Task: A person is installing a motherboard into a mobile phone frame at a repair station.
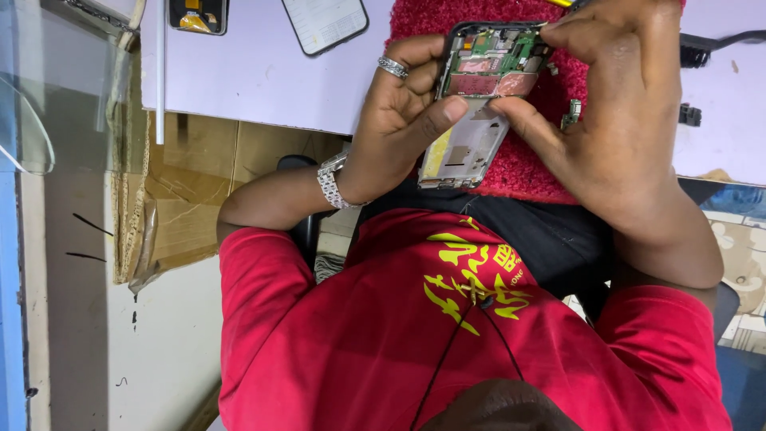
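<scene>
**Opened Phone Held Over Red Mat**

At the far left, one sheet of brown cardboard (187, 187) hangs below the edge of the pale lavender desk (255, 72). On the desk lie two flat devices: one dark part with a yellow patch (198, 14) at the top edge, and one phone with a lit white screen (325, 22), rectangular with rounded corners.

The left hand (399, 120) wears one silver ring (392, 67) and one silver link watch (333, 182). Its grip is pressed onto the opened phone (479, 100), thumb across the lower frame, fingers curled behind the left edge.

One opened phone is present, tilted, held above a red fibrous mat (523, 172). Its upper half shows a green circuit board and reddish shielding; its lower half is a smooth grey metal frame.

The right hand (618, 112) closes on the phone's right side, thumb on the frame's middle, fingertips at the top corner.

One small metal part (570, 114) lies on the mat. One black brush (710, 46) rests on the desk at right.
</scene>
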